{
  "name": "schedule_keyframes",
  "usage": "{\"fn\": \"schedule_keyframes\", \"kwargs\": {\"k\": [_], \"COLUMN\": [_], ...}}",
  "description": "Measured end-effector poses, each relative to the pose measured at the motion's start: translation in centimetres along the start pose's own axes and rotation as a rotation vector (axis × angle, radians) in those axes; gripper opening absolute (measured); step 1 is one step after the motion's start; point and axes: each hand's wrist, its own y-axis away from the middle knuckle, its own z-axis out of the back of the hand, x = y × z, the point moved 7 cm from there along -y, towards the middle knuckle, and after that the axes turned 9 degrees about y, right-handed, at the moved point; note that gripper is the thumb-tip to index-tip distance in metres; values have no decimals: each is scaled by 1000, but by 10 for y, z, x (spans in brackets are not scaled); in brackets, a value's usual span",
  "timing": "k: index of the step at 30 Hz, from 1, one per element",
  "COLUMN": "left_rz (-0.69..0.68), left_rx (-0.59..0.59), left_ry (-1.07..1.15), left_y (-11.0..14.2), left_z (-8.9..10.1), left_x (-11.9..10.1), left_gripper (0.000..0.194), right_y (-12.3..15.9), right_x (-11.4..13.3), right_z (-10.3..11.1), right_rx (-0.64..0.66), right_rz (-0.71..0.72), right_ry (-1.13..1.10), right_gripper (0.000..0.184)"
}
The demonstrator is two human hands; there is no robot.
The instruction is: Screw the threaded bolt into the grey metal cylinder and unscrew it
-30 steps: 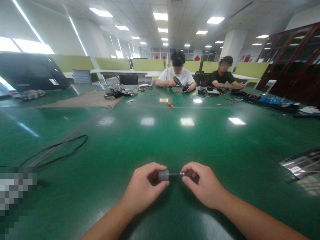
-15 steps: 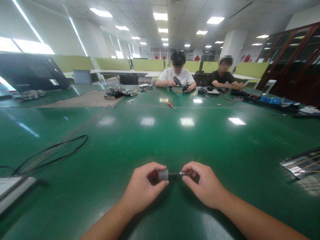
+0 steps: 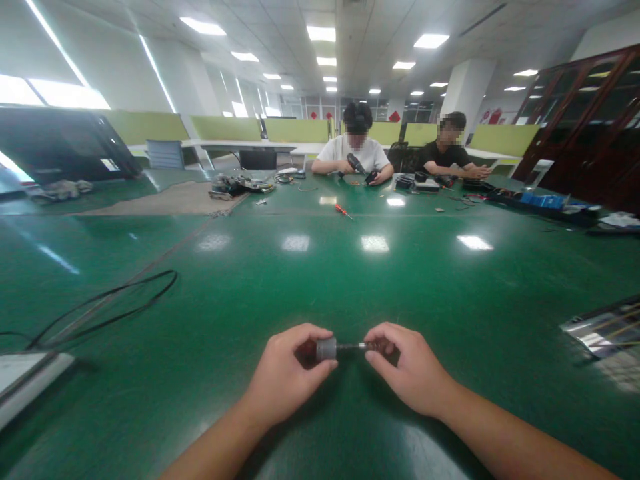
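Observation:
Just above the green tabletop, both hands hold one small part. It is a metal shaft (image 3: 349, 347) lying sideways with a grey cylinder (image 3: 327, 349) at its left end. My left hand (image 3: 290, 370) is closed around the cylinder, thumb below and index finger above. Behind the cylinder, in the palm's shade, something reddish-brown shows. My right hand (image 3: 413, 367) pinches the shaft's other end, where a short silver section leads into a brown ridged piece (image 3: 379, 346), partly hidden by the fingers. The exact kind of part is unclear.
A black cable (image 3: 150, 298) loops at left, near a white-edged flat object (image 3: 33, 380). At right lies a shiny flat panel (image 3: 605, 330). A red-handled screwdriver (image 3: 342, 210) lies farther off. Two people sit across; one holds a power drill (image 3: 355, 164).

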Motion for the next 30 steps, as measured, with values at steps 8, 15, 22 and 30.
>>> {"fn": "schedule_keyframes", "kwargs": {"k": [8, 15, 22, 30], "left_rz": [2, -9, -32, 170], "left_rx": [-11, -10, -44, -247], "left_ry": [-3, 6, -60, 260], "left_y": [1, 0, -1, -4], "left_z": [1, 1, 8, 34], "left_x": [-3, -5, -8, 11], "left_gripper": [22, 20, 22, 33], "right_y": [0, 0, -1, -5], "right_x": [1, -1, -3, -14], "right_z": [2, 2, 3, 0], "right_rx": [3, 4, -8, -13], "right_rz": [-3, -12, -21, -115], "right_ry": [3, 3, 17, -65], "right_gripper": [11, 11, 11, 11]}}
